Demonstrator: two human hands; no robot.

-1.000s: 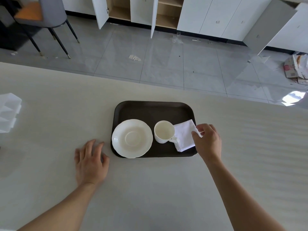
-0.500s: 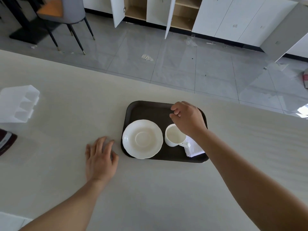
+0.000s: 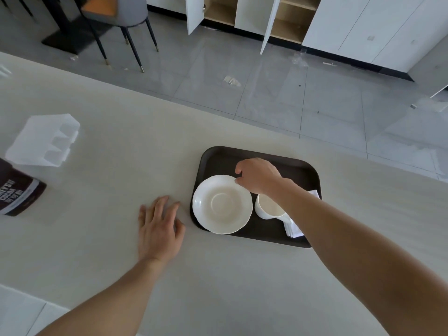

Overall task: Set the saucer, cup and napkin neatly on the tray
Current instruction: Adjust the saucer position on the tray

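A dark brown tray (image 3: 300,170) lies on the pale table. On its left half sits a white saucer (image 3: 221,204), overhanging the tray's left rim a little. Right of the saucer stands a white cup (image 3: 268,209), partly hidden by my right forearm. A folded white napkin (image 3: 293,229) lies beside the cup at the tray's right, mostly covered by the arm. My right hand (image 3: 258,175) reaches across the tray, its fingertips curled at the saucer's far right rim. My left hand (image 3: 158,229) rests flat on the table just left of the tray, fingers spread.
A translucent white plastic holder (image 3: 46,139) and a brown cocoa packet (image 3: 17,190) lie at the table's left. Beyond the table's far edge are grey floor tiles, a grey chair (image 3: 118,18) and white cabinets (image 3: 244,15) with open doors.
My right hand has left the napkin, passed over the cup and come to the saucer's far rim. The view has shifted, so the tray now appears further right. My left hand stays flat.
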